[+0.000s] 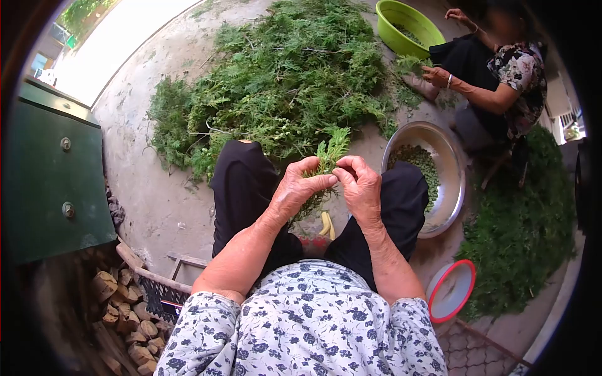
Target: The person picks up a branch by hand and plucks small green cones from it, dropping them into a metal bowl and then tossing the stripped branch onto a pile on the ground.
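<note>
A feathery green conifer sprig point(333, 149) sticks up above my lap. My left hand point(300, 183) is closed around its stem, thumb pointing right, and more foliage hangs below the fingers. Against the sprig's right side, my right hand point(361, 185) is closed in a pinch; what lies between its fingertips is too small to make out. Beside my right knee stands a wide steel basin point(458, 194) with many small green cones or seeds point(423, 166) in it. A large heap of cut conifer branches point(282, 75) lies on the ground in front of me.
At the upper right, a seated person point(501, 88) holds another sprig near a lime-green tub point(392, 14). More greenery point(520, 232) covers the ground at right, by a red-rimmed white container point(450, 291). A dark green metal box point(53, 175) and split firewood point(132, 313) stand at left.
</note>
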Available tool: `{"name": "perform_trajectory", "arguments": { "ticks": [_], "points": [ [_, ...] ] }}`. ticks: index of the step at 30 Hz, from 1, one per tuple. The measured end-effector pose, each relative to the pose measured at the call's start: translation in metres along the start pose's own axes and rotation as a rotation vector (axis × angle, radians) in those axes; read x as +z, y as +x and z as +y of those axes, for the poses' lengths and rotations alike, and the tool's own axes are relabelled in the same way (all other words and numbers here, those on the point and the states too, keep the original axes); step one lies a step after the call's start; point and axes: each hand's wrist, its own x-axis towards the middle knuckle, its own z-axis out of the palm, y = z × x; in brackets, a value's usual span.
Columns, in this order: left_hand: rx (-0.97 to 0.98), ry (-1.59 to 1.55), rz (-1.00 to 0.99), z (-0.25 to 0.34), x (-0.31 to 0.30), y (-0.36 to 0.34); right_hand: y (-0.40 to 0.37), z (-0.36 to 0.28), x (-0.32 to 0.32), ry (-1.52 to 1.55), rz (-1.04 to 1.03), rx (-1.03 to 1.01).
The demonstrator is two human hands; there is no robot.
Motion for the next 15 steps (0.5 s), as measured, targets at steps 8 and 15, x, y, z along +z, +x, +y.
{"name": "perform_trajectory", "arguments": {
  "ticks": [8,15],
  "points": [
    [-0.028,-0.121,0.048,-0.011,-0.003,0.007,-0.007,0.009,0.004,0.323,0.016,0.21],
    [-0.04,-0.017,0.042,-0.012,-0.003,0.005,-0.005,0.016,-0.009,0.991,-0.116,0.532]
  ]
}}
